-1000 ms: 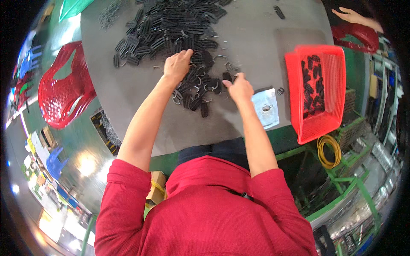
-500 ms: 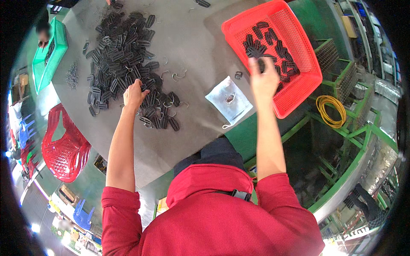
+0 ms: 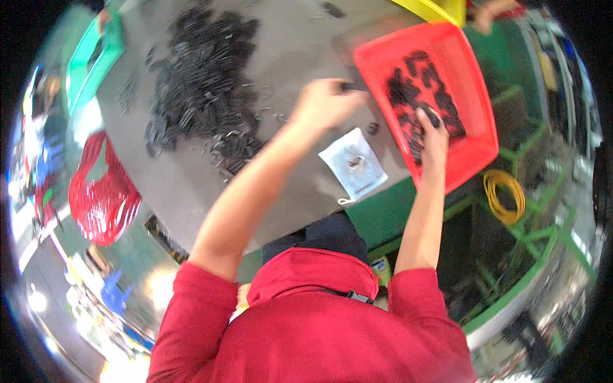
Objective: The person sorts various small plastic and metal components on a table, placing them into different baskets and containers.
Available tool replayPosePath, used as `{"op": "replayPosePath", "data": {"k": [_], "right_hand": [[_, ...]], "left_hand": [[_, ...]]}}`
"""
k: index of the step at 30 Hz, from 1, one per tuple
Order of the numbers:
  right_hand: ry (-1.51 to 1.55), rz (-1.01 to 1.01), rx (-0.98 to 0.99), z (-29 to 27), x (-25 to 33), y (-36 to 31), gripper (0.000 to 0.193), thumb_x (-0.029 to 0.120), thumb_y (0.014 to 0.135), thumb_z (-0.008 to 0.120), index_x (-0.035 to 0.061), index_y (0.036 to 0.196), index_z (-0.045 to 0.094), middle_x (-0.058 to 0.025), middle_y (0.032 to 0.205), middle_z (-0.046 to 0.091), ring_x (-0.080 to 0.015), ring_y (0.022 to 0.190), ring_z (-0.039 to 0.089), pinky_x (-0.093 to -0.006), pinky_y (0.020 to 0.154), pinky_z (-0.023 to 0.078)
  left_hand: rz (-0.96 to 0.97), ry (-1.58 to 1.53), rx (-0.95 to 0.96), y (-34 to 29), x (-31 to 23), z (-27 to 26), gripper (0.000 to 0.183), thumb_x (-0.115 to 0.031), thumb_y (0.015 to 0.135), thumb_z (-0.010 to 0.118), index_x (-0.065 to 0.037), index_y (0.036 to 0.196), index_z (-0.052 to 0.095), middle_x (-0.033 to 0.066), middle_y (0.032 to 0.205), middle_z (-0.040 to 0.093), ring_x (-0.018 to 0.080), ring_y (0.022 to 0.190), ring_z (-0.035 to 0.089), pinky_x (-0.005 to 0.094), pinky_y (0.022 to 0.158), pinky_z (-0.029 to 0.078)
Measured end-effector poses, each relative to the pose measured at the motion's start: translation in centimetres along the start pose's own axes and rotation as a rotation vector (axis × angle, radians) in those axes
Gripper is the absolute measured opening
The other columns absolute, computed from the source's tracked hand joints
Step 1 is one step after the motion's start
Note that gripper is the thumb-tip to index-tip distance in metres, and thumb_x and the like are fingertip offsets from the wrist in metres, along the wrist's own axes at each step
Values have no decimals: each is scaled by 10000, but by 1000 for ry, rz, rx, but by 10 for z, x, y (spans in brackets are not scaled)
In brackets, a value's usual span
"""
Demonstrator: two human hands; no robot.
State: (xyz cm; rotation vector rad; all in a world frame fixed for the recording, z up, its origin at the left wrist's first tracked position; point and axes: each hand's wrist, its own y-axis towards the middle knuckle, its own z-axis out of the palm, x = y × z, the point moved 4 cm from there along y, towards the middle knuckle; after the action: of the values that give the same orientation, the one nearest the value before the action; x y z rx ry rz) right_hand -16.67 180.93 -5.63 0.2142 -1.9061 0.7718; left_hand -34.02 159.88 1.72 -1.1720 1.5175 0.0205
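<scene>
My left hand (image 3: 324, 105), blurred by motion, is over the table just left of the red basket (image 3: 476, 143). Pinched in its fingertips is a small black slotted buckle (image 3: 347, 86). Inside the basket's near part, my right hand (image 3: 434, 137) grips another black buckle (image 3: 430, 116) above the loose ones. Black buckles (image 3: 447, 105) lie in rows and clumps on the basket floor. A big heap of the same black buckles (image 3: 204, 76) covers the left of the grey table (image 3: 294, 185), with small metal wire hooks among them.
Between heap and basket lies a light blue face mask (image 3: 353, 167) with something dark on it, beside a lone buckle (image 3: 373, 128). A yellow basket (image 3: 440, 9) and another person's hand (image 3: 488, 14) show at upper right. A green basket (image 3: 96, 67) stands far left.
My left hand has left the heap and swung right toward the red basket with a buckle. The right hand has moved further into the basket. A yellow basket and another person's hand have appeared.
</scene>
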Motion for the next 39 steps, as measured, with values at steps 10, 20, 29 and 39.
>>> {"op": "replayPosePath", "data": {"k": [10,20,29,39], "right_hand": [[-799,-692,-403,18,45,-22,425,226,856,603,-22,1188,507,-170,1128,550,-327,1070,491,-409,936,370],[-1088,-564,438,248,-73,-173,320,249,770,674,100,1026,554,-83,931,594,-278,895,580,-405,741,449],[-787,-156,578,241,-81,-132,504,228,619,820,3,1009,594,-94,832,651,-158,715,611,-326,641,486],[242,486,998,240,-62,-137,386,81,788,679,72,1137,516,-28,962,600,-110,845,571,-244,695,445]], "left_hand": [[472,-148,-381,2,-6,35,519,-269,727,679,-24,1162,536,216,1220,490,353,1191,417,423,1004,358],[-9,459,-787,-67,246,-70,245,-135,751,673,-74,970,582,111,914,591,300,923,547,385,784,450],[-202,-492,-223,-84,300,-127,383,-144,818,673,-60,1177,569,51,900,633,98,746,582,243,645,462],[-235,-826,-348,-42,317,-183,352,-324,816,667,-45,1009,572,9,771,568,128,751,581,278,648,465]]}}
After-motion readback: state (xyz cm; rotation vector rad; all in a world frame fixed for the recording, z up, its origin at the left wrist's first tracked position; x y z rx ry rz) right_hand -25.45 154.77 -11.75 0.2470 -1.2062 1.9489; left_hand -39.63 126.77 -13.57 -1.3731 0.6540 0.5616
